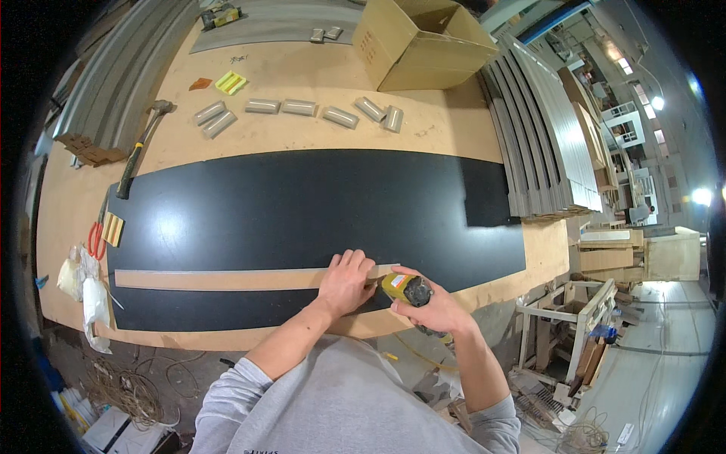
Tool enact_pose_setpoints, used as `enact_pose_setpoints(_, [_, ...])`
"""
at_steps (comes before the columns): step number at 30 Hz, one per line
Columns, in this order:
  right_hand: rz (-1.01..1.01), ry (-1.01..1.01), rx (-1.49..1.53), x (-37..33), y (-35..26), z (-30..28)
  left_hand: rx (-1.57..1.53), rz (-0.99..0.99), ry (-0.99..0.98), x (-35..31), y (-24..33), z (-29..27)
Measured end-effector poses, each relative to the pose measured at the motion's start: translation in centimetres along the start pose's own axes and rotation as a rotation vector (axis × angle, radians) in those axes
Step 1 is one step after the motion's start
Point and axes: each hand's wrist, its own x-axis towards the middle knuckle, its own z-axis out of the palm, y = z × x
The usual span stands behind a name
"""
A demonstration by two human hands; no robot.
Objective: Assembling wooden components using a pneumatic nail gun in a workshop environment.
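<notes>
1. On the desk (pixel 454 125): one broad black panel (pixel 302 204). Looks stiff, heavy, slippery; best taken by opposite edges.
2. Beyond it: one open carton (pixel 435 60). Seems light; best lifted by the side walls.
3. Flat along the panel's near side: one long tan strip (pixel 219 281). Probably light, bendable; best held near both ends. Over its right part, the left hand (pixel 345 281), fingers bunched narrow; pinching or merely pressing, cannot tell.
4. Inside the right hand (pixel 440 309), firmly wrapped: one yellow-and-black power tool (pixel 398 285). Likely dense; best gripped by the handle.
5. At left: one hammer (pixel 136 151).
6. Across the desk's far part: seven small grey blocks (pixel 299 107), loosely lined up.
</notes>
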Motion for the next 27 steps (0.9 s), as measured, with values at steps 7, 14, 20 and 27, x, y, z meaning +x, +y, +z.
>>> enact_pose_setpoints(7, [0.008, 0.019, 0.164, 0.2, 0.9, -0.3, -0.014, -0.019, -0.018, 0.0, 0.0, -0.2])
enact_pose_setpoints(14, [-0.161, 0.492, -0.108, 2.7, 3.0, -3.9, -0.028, 0.023, -0.082, -1.2, -1.7, -4.5])
enact_pose_setpoints(20, [-0.335, 0.806, -0.431, 6.2, 5.7, -5.5, 0.004, -0.166, -0.288, -5.1, -3.3, -8.1])
enact_pose_setpoints(27, [-0.526, 0.287, -0.33, 5.2, 6.5, -1.2, 0.123, 0.029, -0.115, -7.9, -1.9, -5.8])
